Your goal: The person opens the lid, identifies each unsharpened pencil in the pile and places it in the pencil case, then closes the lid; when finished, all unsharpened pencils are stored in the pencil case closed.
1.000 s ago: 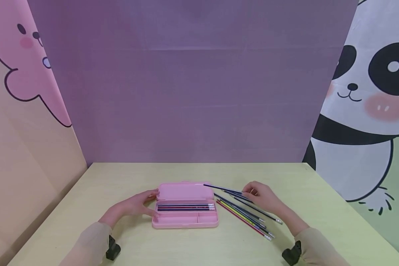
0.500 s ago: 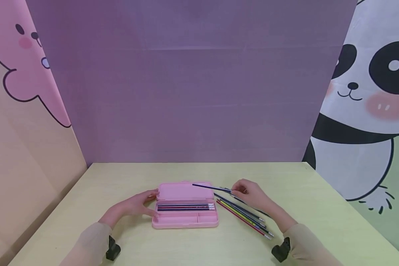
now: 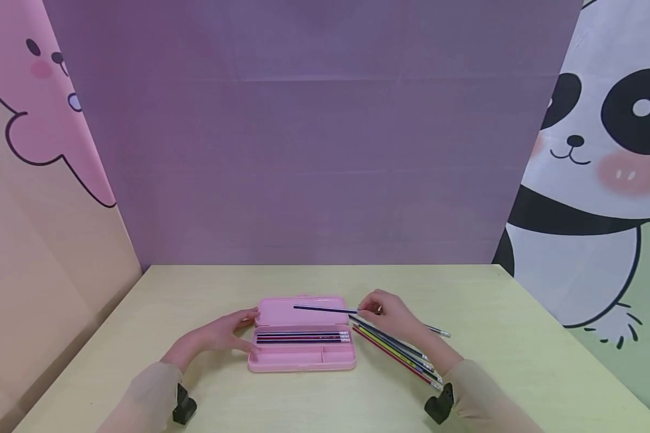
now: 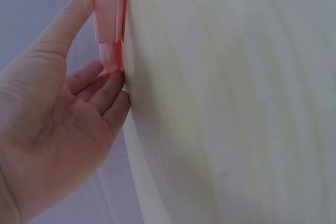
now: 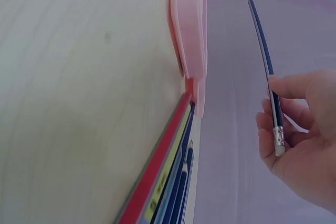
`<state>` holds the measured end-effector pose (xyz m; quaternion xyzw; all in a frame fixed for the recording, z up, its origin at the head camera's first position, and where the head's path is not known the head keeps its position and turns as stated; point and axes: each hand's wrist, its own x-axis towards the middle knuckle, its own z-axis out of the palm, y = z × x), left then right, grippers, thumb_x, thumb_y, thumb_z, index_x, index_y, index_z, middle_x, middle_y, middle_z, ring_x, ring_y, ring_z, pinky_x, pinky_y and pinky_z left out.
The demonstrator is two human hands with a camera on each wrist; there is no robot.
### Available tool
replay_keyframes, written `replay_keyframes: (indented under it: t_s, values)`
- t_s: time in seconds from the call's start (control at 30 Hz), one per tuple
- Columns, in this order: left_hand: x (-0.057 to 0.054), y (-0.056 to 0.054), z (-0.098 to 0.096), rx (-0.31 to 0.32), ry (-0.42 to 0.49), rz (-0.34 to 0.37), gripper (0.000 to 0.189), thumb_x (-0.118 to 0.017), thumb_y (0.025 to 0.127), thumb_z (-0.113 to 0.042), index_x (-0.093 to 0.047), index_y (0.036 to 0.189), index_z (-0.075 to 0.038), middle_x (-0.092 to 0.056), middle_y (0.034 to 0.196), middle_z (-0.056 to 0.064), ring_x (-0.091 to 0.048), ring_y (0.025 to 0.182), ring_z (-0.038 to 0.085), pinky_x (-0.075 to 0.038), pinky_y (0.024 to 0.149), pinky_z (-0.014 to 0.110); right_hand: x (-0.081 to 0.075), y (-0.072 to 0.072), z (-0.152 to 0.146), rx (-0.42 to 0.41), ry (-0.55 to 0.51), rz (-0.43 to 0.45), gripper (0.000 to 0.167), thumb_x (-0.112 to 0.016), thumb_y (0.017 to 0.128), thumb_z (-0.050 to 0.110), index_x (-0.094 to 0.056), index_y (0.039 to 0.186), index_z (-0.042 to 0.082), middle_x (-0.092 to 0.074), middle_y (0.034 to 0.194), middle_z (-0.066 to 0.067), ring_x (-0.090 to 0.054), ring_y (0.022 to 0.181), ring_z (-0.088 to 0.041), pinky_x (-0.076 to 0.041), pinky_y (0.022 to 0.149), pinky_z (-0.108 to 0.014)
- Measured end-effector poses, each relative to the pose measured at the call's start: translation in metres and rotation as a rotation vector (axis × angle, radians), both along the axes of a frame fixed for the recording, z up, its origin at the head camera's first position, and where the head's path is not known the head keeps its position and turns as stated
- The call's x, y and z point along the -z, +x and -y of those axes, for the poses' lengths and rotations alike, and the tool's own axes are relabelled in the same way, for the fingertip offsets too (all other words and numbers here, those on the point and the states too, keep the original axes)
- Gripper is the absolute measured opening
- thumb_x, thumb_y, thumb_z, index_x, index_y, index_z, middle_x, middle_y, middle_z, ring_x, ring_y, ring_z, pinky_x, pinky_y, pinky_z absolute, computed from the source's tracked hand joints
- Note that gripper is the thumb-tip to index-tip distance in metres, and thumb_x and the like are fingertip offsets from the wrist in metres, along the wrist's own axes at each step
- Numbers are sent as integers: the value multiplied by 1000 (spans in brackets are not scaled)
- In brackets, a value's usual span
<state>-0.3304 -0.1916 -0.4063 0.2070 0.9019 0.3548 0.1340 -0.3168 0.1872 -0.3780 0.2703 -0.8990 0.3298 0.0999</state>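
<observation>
An opened pink pencil case (image 3: 289, 359) lies on the table, its lid (image 3: 276, 313) folded back on the far side. Several dark striped pencils (image 3: 302, 338) lie side by side in its long compartment. My left hand (image 3: 222, 334) rests against the case's left end, thumb at the tray and extended fingertips at the lid edge. Between thumb and fingers, my right hand (image 3: 388, 313) pinches a dark pencil (image 5: 266, 51) near its white eraser end. That pencil's other end overlaps the lid in the head view; the right wrist view shows it raised above the loose pencils.
Right of the case lies a slanted bundle of loose pencils (image 3: 398, 352), red, yellow and dark. Another pencil's eraser end (image 3: 439, 331) shows beyond the right wrist. A purple backdrop (image 3: 319, 150) rises behind the table (image 3: 195, 282).
The right hand has moved left with the pencil, from over the loose pencils towards the case, and the pencil has turned more level across the lid. The left hand and case stay put.
</observation>
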Motion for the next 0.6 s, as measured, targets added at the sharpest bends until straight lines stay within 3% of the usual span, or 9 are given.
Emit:
replay_keyframes:
  t_s: [0.6]
  values:
    - [0,0,-1,1,2,-5,94,-80,71,-35,-31,146,-4,-31,151,18,-29,138,36,-20,115,54,6,0,38,-123,-31,22,5,-66,86,11,-65,86,6,-58,80,0,-49,69,-3,-46,59,-17]
